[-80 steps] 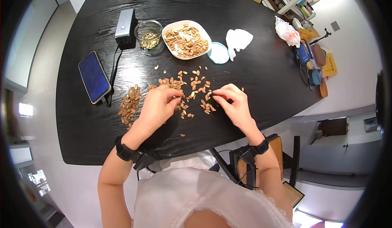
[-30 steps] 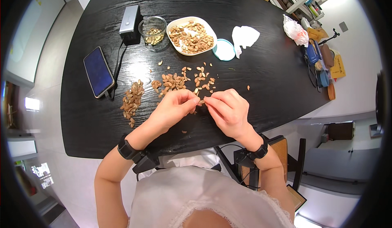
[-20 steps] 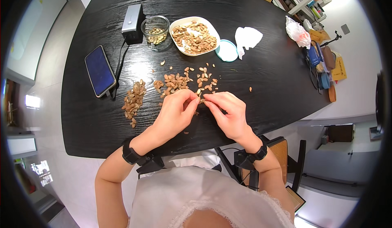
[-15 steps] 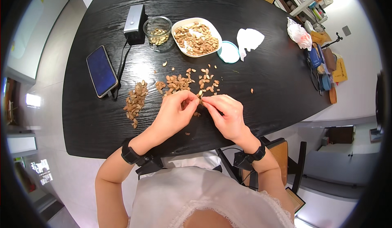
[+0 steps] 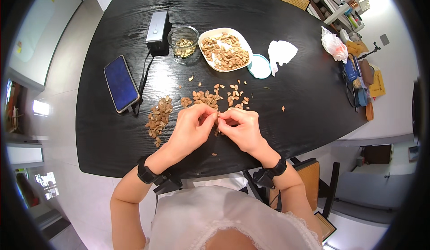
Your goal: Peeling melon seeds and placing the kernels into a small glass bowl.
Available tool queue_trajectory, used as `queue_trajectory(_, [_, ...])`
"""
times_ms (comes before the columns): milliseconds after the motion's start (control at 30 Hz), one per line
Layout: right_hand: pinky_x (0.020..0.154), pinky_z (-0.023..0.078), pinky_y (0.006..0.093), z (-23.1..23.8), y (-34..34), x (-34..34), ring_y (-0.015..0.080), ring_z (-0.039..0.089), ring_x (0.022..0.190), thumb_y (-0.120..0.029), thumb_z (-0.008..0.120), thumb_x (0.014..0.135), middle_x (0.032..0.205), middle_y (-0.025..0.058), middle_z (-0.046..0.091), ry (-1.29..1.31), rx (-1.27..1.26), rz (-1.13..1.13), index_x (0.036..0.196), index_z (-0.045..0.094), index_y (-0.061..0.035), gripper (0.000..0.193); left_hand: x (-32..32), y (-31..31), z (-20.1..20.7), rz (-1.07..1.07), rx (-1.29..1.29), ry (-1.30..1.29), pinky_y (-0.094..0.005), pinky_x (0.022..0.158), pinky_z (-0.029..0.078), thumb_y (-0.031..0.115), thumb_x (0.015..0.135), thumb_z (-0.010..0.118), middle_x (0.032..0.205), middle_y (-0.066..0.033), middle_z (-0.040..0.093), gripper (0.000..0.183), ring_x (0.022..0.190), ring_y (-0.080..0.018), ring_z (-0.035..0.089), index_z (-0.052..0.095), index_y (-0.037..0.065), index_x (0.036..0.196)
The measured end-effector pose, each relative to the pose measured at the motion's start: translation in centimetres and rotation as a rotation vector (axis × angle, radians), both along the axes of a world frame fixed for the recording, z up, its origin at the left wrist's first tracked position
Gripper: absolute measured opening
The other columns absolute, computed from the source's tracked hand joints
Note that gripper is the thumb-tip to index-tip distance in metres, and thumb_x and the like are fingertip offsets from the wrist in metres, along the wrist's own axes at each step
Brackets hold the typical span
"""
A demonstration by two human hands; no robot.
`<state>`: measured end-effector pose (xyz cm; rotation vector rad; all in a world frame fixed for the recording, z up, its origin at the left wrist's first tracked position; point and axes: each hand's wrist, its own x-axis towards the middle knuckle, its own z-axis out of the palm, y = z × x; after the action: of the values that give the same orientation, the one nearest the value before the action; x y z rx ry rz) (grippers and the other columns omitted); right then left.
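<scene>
My left hand (image 5: 193, 125) and my right hand (image 5: 243, 131) meet fingertip to fingertip just over the near side of the seed piles. Between their pinched thumbs and fingers is a small brown pumpkin seed (image 5: 217, 116), mostly covered by the fingers. Behind the hands lies a loose pile of brown seeds (image 5: 206, 98), with scattered split shells (image 5: 235, 97) to its right. A second brown pile (image 5: 158, 118) lies left of my left hand. Farther back, a glass bowl (image 5: 184, 58) holds pale green kernels, and a white bowl (image 5: 247, 44) is full of seeds and shells.
A phone (image 5: 121, 84) leans at the left, cabled to a grey-and-black box (image 5: 158, 33). Right of the white bowl are a round pale-blue-rimmed lid (image 5: 259, 66) and crumpled tissue (image 5: 282, 53). A plastic bag (image 5: 333, 44) and pouches sit along the table's right edge.
The whole view has shifted, so the table appears lower and farther right. Both hands have moved slightly left over the table, and my right fingers are more bent around the seed.
</scene>
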<state>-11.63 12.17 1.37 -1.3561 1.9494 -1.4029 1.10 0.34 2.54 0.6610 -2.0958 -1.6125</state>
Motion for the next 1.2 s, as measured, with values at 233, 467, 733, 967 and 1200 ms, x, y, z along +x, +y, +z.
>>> queue_trajectory(233, [0.066, 0.052, 0.0209, -0.2, -0.9, -1.1, 0.0077, 0.065, 0.073, 0.0, 0.07, 0.08, 0.082, 0.007, 0.07, -0.349, 0.002, -0.167, 0.091, 0.071, 0.0028, 0.011, 0.5, -1.7, -1.7, 0.123, 0.014, 0.015, -0.0197, 0.057, 0.04, 0.01, 0.088, 0.064, 0.069, 0.0033, 0.059, 0.011, 0.064, -0.0022, 0.049, 0.065, -0.002, 0.087])
queue_trajectory(467, [0.067, 0.048, 0.0327, 1.8, -0.5, -0.6, 0.0241, 0.058, 0.08, 0.0, 0.072, 0.071, 0.088, 0.0075, 0.059, 0.362, 0.052, 0.001, 0.086, 0.068, -0.0023, 0.015, 1.2, -4.6, -1.1, 0.198, 0.024, -0.016, -0.0183, 0.057, 0.04, 0.007, 0.084, 0.066, 0.067, 0.0047, 0.058, 0.009, 0.061, -0.0016, 0.048, 0.065, -0.002, 0.086])
queue_trajectory(733, [0.066, 0.046, 0.0343, 2.1, -1.1, 1.5, 0.0252, 0.054, 0.075, -0.003, 0.071, 0.072, 0.081, 0.0059, 0.055, 0.447, 0.072, 0.181, 0.083, 0.065, -0.0026, 0.013, 1.5, -5.2, -0.9, 0.145, 0.204, -0.038, -0.0186, 0.065, 0.041, 0.014, 0.091, 0.062, 0.077, 0.002, 0.061, 0.016, 0.071, -0.0024, 0.051, 0.065, -0.001, 0.091])
queue_trajectory(967, [0.066, 0.046, 0.0354, 1.9, -0.8, 0.6, 0.0263, 0.056, 0.075, -0.001, 0.068, 0.073, 0.081, 0.0081, 0.058, 0.431, 0.071, 0.084, 0.08, 0.065, -0.0031, 0.008, 2.0, -5.4, -0.5, 0.115, 0.341, 0.053, -0.0184, 0.07, 0.041, 0.013, 0.093, 0.058, 0.083, 0.0013, 0.06, 0.017, 0.076, -0.0032, 0.051, 0.064, -0.002, 0.1])
queue_trajectory(1200, [0.067, 0.046, 0.0353, 2.4, -1.0, 0.5, 0.0263, 0.056, 0.077, -0.003, 0.07, 0.073, 0.083, 0.0072, 0.058, 0.439, 0.112, 0.111, 0.086, 0.067, -0.0036, 0.014, 1.9, -5.4, 0.3, 0.16, 0.418, 0.1, -0.017, 0.066, 0.038, 0.018, 0.094, 0.057, 0.079, 0.0037, 0.057, 0.018, 0.072, -0.0018, 0.047, 0.064, 0.001, 0.095])
